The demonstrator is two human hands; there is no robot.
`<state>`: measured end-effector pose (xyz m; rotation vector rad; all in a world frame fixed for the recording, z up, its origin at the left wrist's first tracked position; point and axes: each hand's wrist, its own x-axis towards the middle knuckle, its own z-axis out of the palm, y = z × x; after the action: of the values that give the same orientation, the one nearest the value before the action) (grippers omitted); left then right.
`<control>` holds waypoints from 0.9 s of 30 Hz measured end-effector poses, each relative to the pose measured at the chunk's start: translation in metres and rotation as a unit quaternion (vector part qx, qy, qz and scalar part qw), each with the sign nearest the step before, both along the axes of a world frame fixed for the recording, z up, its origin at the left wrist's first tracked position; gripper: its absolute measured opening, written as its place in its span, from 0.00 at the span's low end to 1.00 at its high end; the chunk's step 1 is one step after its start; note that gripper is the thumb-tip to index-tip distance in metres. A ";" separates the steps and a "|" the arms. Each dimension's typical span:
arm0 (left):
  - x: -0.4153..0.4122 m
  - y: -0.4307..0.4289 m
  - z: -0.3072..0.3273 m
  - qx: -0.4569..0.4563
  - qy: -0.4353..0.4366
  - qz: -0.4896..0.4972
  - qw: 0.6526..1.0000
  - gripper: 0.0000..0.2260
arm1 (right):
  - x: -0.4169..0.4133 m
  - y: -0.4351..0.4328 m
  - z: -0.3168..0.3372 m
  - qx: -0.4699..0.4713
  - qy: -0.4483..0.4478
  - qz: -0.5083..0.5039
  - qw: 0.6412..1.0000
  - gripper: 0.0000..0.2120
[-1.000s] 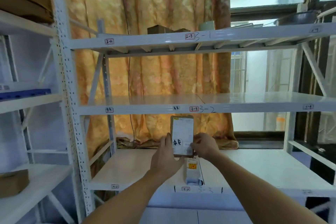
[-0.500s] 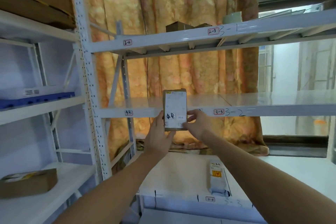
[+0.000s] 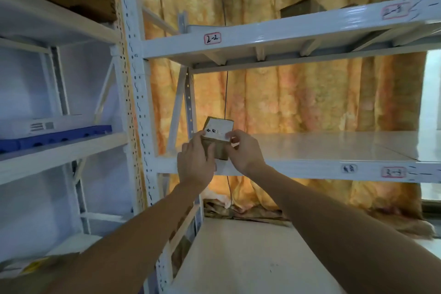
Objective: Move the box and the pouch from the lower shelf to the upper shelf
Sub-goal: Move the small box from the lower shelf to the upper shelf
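Brown cardboard box (image 3: 218, 137) is being gripped at the upper shelf (image 3: 310, 150) front edge | left hand (image 3: 195, 162): clasping box's left side | right hand (image 3: 245, 150): pinching box's right side

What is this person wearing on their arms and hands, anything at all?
Nothing shows. Both forearms are bare up to the picture's edge, with no sleeves in view. The left hand and right hand carry no gloves, and no watch, ring or band is visible.

a red-bordered sticker (image 3: 212, 38) on the top shelf beam (image 3: 286, 33) reads "2-2"; the other labels are too blurred to read.
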<state>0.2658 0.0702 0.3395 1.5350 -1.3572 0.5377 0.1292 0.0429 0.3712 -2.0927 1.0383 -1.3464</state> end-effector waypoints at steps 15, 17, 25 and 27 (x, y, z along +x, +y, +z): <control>0.051 -0.087 0.004 0.172 -0.059 0.115 0.977 0.15 | 0.050 -0.071 -0.009 -0.027 0.259 -0.088 0.962 0.27; 0.040 -0.082 -0.001 0.160 -0.043 0.134 0.977 0.20 | 0.042 -0.067 -0.009 -0.029 0.273 -0.075 0.959 0.29; -0.076 -0.037 -0.030 0.005 -0.081 0.091 0.993 0.14 | -0.071 -0.028 -0.020 -0.033 0.223 -0.093 0.970 0.24; -0.120 -0.024 -0.040 0.011 -0.079 0.057 0.995 0.13 | -0.118 -0.015 -0.025 -0.026 0.229 -0.107 0.967 0.21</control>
<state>0.1456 0.0459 0.2995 1.6243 -1.4038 0.7309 0.0115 0.0277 0.3458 -2.4545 1.4648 -1.0047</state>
